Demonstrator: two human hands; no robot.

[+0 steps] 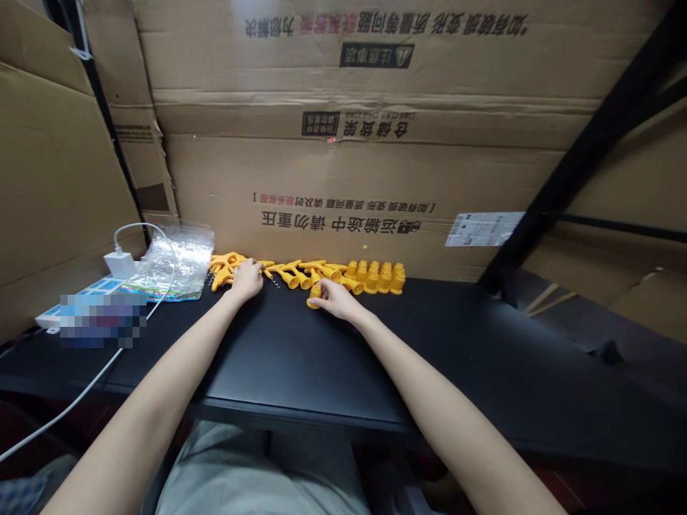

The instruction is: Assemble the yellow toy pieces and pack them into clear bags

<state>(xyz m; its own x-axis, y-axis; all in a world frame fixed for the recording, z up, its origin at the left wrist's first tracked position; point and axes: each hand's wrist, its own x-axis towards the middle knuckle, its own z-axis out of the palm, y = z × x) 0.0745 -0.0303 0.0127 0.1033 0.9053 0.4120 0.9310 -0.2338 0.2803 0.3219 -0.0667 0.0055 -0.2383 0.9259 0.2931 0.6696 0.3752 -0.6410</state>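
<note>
My right hand (335, 299) pinches a small yellow plastic cup-shaped base (314, 296), upright at the tabletop. Curled fingers of my left hand (247, 279) close on a yellow branched piece (267, 264) at the back of the table; part of it is hidden under the hand. Left of that hand lies a pile of yellow branched pieces (221, 276). Between my hands are yellow stems with flared, hollow ends (291, 282). Several more yellow cup-shaped bases (385, 279) stand in rows to the right of my right hand. Small dark wavy bits (275, 281) show beside the pile.
The black tabletop (300, 357) backs onto a cardboard wall (348, 164) with upside-down print. At left are a clear plastic bag (179, 257), a power strip (80, 300) with a white charger (120, 264), and a white cable (91, 383). A black metal post (542, 193) slants at right.
</note>
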